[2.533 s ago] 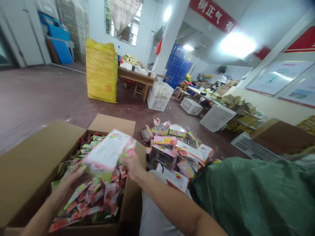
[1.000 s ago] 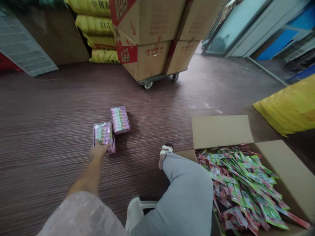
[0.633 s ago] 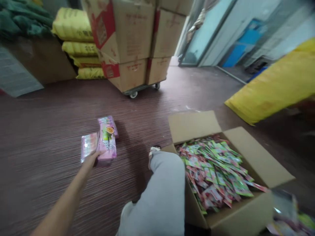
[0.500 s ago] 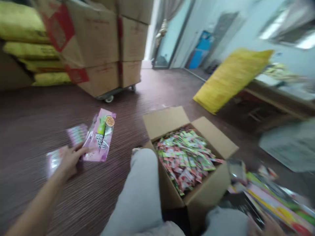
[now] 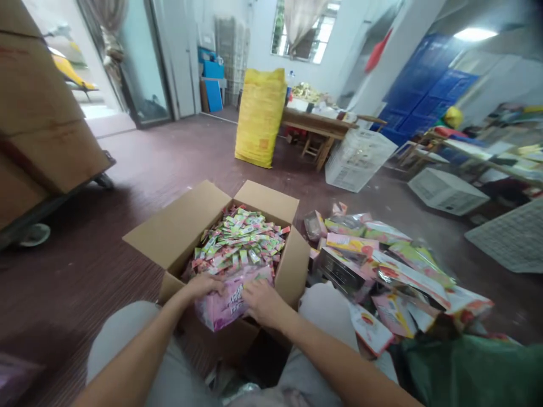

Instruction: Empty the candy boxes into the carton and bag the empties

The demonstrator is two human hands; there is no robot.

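Just below the centre of the frame, I've got both hands on a pink pack [image 5: 231,302], and it's the busiest spot on my feed! The left hand [image 5: 207,285] has its grip closed over the pack's left end, fingers bent across the top. On the other end, the right hand [image 5: 263,302] has its grip narrow too, fingertips pressed to the upper edge. The pack sits tilted, its printed side towards me, at the near edge of an open carton [image 5: 173,226]; whether it touches that edge, I can't tell. Behind it, red and green sachets [image 5: 241,237] fill the carton, flaps folded out. Grey-trousered legs [image 5: 123,333] flank the pack on both sides.

Over to the right of the frame, a jumble of coloured boxes [image 5: 352,244] lies on the floor, with green sheeting [image 5: 479,367] in the lower right corner. Down at the lower left edge, a purple item [image 5: 17,376], too blurred for me to read. Upper centre, a yellow sack [image 5: 261,118] stands upright beside a wooden surface [image 5: 316,123] bearing a pale heap. Far left, big brown cartons [image 5: 38,118] ride a wheeled trolley [image 5: 68,195].
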